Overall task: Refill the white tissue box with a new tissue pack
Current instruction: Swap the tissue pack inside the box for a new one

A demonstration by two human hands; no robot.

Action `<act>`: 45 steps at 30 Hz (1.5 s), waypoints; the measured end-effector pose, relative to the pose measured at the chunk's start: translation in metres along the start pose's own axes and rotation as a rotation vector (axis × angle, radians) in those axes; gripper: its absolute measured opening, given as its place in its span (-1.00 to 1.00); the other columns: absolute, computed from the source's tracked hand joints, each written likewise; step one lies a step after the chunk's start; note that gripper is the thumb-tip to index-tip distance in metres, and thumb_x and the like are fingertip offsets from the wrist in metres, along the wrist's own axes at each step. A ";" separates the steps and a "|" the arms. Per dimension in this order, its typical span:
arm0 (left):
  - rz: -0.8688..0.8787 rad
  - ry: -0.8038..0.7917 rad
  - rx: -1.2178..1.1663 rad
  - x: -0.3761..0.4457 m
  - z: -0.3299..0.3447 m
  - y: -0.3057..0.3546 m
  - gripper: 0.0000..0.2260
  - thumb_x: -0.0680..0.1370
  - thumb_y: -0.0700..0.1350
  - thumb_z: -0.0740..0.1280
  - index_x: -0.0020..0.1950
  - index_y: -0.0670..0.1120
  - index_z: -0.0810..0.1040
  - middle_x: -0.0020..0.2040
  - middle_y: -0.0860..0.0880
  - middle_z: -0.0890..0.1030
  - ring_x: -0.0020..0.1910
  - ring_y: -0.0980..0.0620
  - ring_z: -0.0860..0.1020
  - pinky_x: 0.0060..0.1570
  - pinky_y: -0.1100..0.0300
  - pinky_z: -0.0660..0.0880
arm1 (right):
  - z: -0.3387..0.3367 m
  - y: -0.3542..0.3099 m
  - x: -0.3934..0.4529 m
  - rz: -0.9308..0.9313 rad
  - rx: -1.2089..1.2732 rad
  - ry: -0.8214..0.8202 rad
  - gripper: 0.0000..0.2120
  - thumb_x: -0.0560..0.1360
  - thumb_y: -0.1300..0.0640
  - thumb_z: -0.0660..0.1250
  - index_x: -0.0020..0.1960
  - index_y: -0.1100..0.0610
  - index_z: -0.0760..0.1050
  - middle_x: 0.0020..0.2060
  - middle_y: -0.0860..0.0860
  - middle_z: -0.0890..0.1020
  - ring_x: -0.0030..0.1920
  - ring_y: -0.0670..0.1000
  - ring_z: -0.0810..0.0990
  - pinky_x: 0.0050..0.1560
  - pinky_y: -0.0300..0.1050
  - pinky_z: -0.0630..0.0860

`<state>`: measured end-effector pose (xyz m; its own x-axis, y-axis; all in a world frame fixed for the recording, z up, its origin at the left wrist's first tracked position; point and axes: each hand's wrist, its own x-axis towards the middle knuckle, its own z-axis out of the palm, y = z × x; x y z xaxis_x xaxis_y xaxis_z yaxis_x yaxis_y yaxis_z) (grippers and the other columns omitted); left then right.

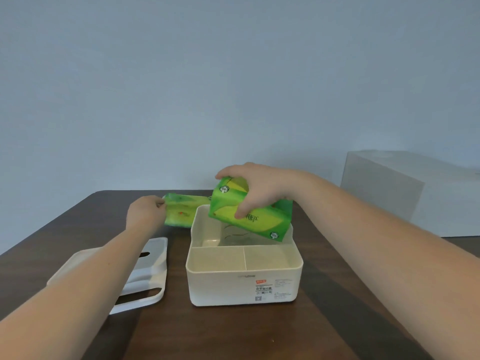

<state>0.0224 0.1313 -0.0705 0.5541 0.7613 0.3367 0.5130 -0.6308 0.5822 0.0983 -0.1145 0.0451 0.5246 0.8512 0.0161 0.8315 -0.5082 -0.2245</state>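
The white tissue box (241, 287) stands lidless on the dark wooden table, with a large rear compartment and two small front ones. My right hand (255, 189) grips a green tissue pack (257, 222) from above and holds it tilted over the rear compartment, its lower right corner dipping inside the rim. A second green tissue pack (183, 213) lies on the table behind the box to the left. My left hand (145, 213) pinches that pack's left end. The box's white lid (149, 271) lies on the table to the left, partly hidden under my left forearm.
The dark wooden table (233, 333) reaches to a plain pale wall behind. A translucent white bin (405, 193) stands off the table's right rear corner.
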 end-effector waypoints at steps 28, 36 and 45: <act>-0.091 -0.027 0.101 -0.027 -0.061 -0.045 -0.59 0.57 -0.08 0.15 0.44 -0.03 0.37 0.28 -0.08 0.56 0.22 -0.15 0.52 0.12 0.04 0.46 | 0.036 -0.040 -0.001 -0.105 0.306 0.159 -0.65 0.55 -0.04 0.29 0.30 0.04 0.49 0.21 0.03 0.59 0.26 0.02 0.53 0.27 -0.02 0.48; -0.275 -0.190 0.254 -0.046 -0.083 -0.090 -0.51 0.55 0.05 0.14 0.45 -0.07 0.29 0.37 -0.14 0.46 0.31 -0.22 0.42 0.25 -0.08 0.44 | 0.071 -0.103 0.016 -0.098 0.338 0.183 -0.70 0.58 0.09 0.23 0.29 0.11 0.49 0.19 0.06 0.60 0.20 0.05 0.54 0.05 -0.23 0.34; -0.352 -0.198 0.205 -0.060 -0.090 -0.114 -0.53 0.56 -0.10 0.15 0.46 -0.17 0.21 0.34 -0.18 0.47 0.27 -0.20 0.46 -0.01 0.09 0.36 | 0.122 -0.152 0.046 0.038 -0.114 -0.184 -0.64 0.59 0.21 0.10 0.35 0.26 0.38 0.29 0.15 0.52 0.25 0.16 0.53 0.15 -0.08 0.47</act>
<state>-0.1283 0.1713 -0.0903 0.4272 0.9040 -0.0148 0.8007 -0.3707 0.4707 -0.0263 0.0180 -0.0390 0.5227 0.8353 -0.1703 0.8323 -0.5433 -0.1099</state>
